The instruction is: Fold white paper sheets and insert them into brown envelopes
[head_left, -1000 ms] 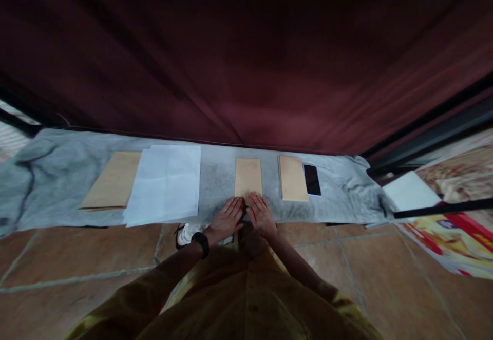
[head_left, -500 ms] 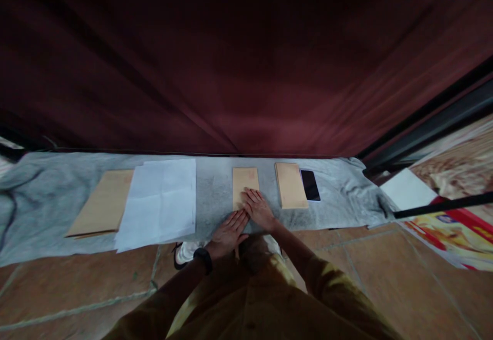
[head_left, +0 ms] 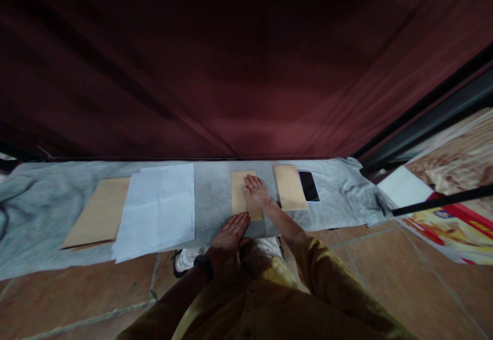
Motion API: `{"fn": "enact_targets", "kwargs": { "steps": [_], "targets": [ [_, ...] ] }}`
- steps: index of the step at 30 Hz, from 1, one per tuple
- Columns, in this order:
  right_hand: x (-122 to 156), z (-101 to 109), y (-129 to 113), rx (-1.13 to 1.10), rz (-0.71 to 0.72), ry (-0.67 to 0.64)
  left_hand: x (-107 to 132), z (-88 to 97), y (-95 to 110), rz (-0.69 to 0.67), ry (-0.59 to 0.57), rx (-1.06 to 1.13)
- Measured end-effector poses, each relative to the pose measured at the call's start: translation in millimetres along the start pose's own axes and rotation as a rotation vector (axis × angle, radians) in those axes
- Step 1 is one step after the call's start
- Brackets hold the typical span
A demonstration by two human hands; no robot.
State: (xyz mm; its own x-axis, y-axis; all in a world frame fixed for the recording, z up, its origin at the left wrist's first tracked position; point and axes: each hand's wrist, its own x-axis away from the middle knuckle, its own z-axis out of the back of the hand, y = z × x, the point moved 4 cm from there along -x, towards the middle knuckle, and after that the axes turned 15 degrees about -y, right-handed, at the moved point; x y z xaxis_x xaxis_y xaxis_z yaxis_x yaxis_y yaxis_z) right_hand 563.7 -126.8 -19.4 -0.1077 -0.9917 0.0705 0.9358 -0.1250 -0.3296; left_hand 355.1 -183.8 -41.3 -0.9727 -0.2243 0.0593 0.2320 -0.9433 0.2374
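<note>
The right hand (head_left: pixel 257 191) is laid flat, empty, on a brown envelope (head_left: pixel 238 192) mid-counter (head_left: pixel 213 191); the left hand (head_left: pixel 231 234), also flattened, is rested at its near edge. Lettering on the red-and-yellow printed box (head_left: pixel 450 232), right, cannot be made out.

Count, my bench: hands, 2, my left hand (head_left: pixel 230 233) and my right hand (head_left: pixel 257 190). Brown paper lots, 3: one small brown paper (head_left: pixel 237 191) under my hands, one small brown stack (head_left: pixel 290 188), one large brown pile (head_left: pixel 98 211); layers within each I cannot count. White pile (head_left: pixel 157 211), 1, at least two sheets. Phone (head_left: pixel 309 186), 1. Grey cloth (head_left: pixel 213 191), 1. Black wristband (head_left: pixel 204 266) on me, 1. Colour-printed package (head_left: pixel 450 227), 1
</note>
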Motion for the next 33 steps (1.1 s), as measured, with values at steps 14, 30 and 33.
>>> {"fn": "enact_targets", "kwargs": {
  "steps": [14,30,33],
  "targets": [
    [165,-43,-55,-0.007,0.154,0.016,3,4.6,-26,0.727,0.313,0.934],
    [168,-45,-63,0.039,0.130,0.019,-21,11.3,-42,0.822,0.249,1.117],
    [168,-46,-63,0.029,0.127,0.025,-21,10.7,-41,0.809,0.232,1.169]
  ]
}}
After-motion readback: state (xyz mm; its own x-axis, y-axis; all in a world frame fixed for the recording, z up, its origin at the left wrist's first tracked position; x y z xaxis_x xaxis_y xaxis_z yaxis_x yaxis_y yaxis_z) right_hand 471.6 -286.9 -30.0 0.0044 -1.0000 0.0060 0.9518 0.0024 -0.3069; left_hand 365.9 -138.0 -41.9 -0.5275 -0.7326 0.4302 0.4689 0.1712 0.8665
